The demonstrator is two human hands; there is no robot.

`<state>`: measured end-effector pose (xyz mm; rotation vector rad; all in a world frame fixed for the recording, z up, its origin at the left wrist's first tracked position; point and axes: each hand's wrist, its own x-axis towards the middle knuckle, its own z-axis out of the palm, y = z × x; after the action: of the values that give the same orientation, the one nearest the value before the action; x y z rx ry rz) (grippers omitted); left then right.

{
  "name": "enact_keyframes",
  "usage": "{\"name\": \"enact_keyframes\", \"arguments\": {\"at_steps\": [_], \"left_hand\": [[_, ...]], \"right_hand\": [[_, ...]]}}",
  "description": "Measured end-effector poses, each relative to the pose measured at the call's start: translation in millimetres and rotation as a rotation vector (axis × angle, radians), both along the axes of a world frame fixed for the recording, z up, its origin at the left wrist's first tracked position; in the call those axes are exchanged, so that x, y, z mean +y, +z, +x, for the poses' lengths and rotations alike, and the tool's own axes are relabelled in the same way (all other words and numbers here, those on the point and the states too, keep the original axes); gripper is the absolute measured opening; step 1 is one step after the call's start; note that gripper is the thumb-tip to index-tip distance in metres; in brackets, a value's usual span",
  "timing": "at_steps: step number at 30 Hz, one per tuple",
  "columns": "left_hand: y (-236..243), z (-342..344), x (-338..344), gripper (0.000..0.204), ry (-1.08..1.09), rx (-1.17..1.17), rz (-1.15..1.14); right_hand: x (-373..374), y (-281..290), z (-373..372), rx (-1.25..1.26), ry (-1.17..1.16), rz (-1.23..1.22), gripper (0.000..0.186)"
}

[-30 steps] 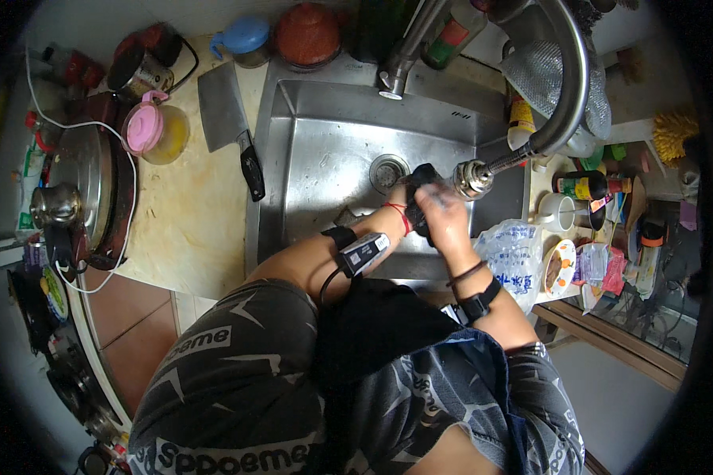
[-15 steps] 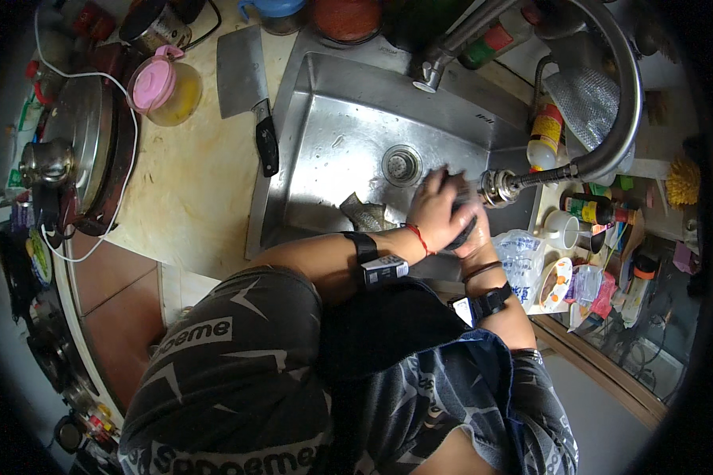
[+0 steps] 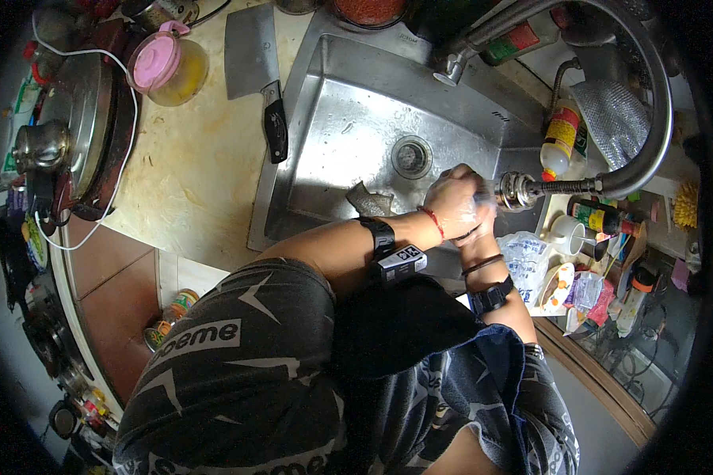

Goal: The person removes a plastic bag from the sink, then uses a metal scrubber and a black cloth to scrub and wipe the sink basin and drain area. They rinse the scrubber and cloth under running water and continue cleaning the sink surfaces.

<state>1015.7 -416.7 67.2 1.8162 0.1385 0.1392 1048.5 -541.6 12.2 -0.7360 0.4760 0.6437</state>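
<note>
My left hand (image 3: 454, 200), with a red string at its wrist, is closed and wet under the faucet spout (image 3: 516, 192). Against it, my right hand (image 3: 486, 219) is closed too, mostly hidden behind the left. A dark thing (image 3: 470, 235) shows a little between them; its kind I cannot make out. Both hands are over the right part of the steel sink (image 3: 356, 127). A flat grey-brown scaly-looking piece (image 3: 368, 200) lies on the sink bottom, just left of my left hand and apart from it.
A cleaver (image 3: 255, 55) with a black handle lies on the counter (image 3: 190, 166) left of the sink. Behind it stands a jar with a pink lid (image 3: 157, 63). A white mug (image 3: 564, 234), a plastic bag (image 3: 524, 261) and bottles crowd the right side. The drain (image 3: 411, 157) is mid-sink.
My hands have drawn close together under the spout, the left now curled over the dark thing, which shows less. The view has shifted slightly; the grey-brown piece still lies in the sink.
</note>
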Motion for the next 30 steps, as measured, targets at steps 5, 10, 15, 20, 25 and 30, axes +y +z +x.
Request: {"name": "enact_keyframes", "arguments": {"at_steps": [5, 10, 15, 20, 25, 30], "left_hand": [[-5.8, 4.0, -8.5, 0.031, 0.184, 0.066, 0.012], [-20.0, 20.1, -10.9, 0.039, 0.242, 0.347, -0.382], [-51.6, 35.5, 30.6, 0.046, 0.138, 0.71, -1.309], [-53.8, 19.7, 64.9, 0.03, -0.107, 0.743, -1.133], [-57.6, 6.7, 58.9, 0.055, 0.179, 0.909, -1.2], [-84.9, 19.5, 19.2, 0.051, 0.098, 0.828, -1.556]], "right_hand": [[0.6, -11.7, 6.6, -0.279, 0.116, -0.454, 0.029], [19.9, 2.0, -7.1, -0.319, 0.103, -0.706, 0.036], [18.7, 33.7, -11.6, -0.011, 0.442, -0.644, 0.058], [1.5, 35.1, 5.5, -0.102, 0.305, -0.731, 0.03], [-3.9, 47.0, 12.5, -0.16, -0.033, -0.337, 0.021], [28.4, 65.6, -33.0, -0.372, 0.166, -0.313, 0.025]]}}
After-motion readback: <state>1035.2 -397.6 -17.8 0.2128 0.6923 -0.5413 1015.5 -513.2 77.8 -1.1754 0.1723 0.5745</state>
